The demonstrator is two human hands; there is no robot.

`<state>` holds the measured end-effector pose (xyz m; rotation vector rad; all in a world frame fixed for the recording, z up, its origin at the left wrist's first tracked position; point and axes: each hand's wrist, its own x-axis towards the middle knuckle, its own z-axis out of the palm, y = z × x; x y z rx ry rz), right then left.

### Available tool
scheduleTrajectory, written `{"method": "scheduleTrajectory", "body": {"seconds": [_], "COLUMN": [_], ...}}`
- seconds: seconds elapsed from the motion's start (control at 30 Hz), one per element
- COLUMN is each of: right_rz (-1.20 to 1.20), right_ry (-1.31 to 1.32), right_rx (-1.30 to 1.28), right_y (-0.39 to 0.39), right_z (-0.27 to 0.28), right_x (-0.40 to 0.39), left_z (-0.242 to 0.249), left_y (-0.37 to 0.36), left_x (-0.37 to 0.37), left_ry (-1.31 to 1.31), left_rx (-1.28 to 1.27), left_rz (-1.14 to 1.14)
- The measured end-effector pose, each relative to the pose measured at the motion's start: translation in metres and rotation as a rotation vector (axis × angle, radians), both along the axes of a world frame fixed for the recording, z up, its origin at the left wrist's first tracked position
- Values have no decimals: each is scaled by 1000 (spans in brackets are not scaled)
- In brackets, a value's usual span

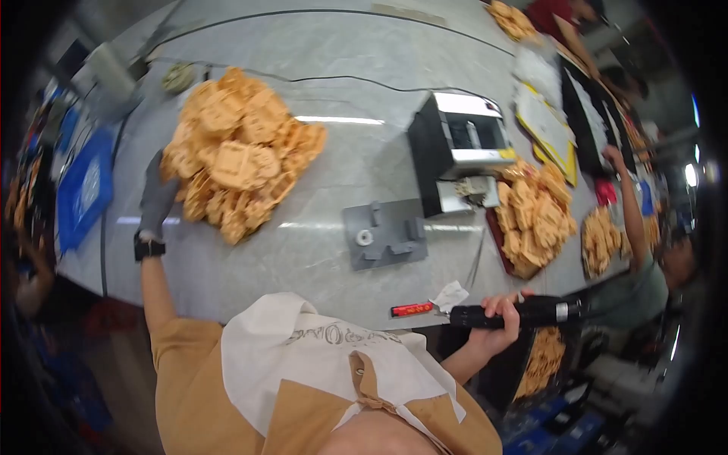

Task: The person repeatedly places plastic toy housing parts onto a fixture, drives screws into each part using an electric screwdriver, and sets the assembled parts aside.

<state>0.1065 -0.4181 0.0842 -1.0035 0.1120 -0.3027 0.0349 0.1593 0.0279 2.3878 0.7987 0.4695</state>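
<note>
My left hand (pixel 158 199), in a grey glove with a dark band at the wrist, is at the left edge of a large pile of orange plastic parts (pixel 241 155); its fingertips are partly hidden by the pile. My right hand (pixel 497 326) is wrapped round a black cylindrical tool (pixel 531 312) at the table's front edge. The tool lies sideways and its tip points left. A red knife-like item (pixel 412 309) and a crumpled white paper (pixel 451 294) lie near that tip. Farther back, a grey fixture plate (pixel 385 233) with raised blocks holds a white ring (pixel 364 238).
A black and silver machine (pixel 462 144) stands behind the fixture. More orange parts (pixel 535 216) fill a tray to its right. A blue tray (pixel 87 188) is at the left. Other people's arms (pixel 629 201) reach in at the right. A black cable (pixel 356 78) crosses the table.
</note>
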Motion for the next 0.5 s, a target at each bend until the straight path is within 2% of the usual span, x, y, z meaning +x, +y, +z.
{"method": "scheduleTrajectory", "body": {"seconds": [0.03, 0.07, 0.1, 0.17, 0.2, 0.23, 0.3, 0.33, 0.47, 0.5], "right_rz": [-3, -12, -11, -78, -63, -43, -60, -45, -23, -11], "right_ry": [-3, -6, -9, 14, 31, 49, 49, 35, 23, 28], "right_rx": [-8, -5, 4, 13, -6, -26, -28, -28, -41, -53], "right_y": [-1, 0, 2, 3, 3, 4, 8, 9, 7, 6], "right_z": [0, 3, 6, 9, 9, 10, 13, 14, 10, 9], "right_x": [0, 0, 0, 2, 2, 3, 3, 4, 4, 4], "left_z": [-15, -21, -29, -5, -10, -22, -42, -47, -32, -34], "left_y": [17, 26, 40, 25, 35, 55, 85, 90, 84, 84], "left_x": [-4, -6, -9, -6, -2, 2, 7, 10, 12, 10], "left_ry": [-37, -98, -275, -372, -359, -354, -81, -94, -58, -140], "left_rx": [39, -96, -377, -449, -448, -452, -451, -312, -411, -430], "left_rz": [-56, -33, -39, 142, 212, 179, -74, -78, -11, 1]}}
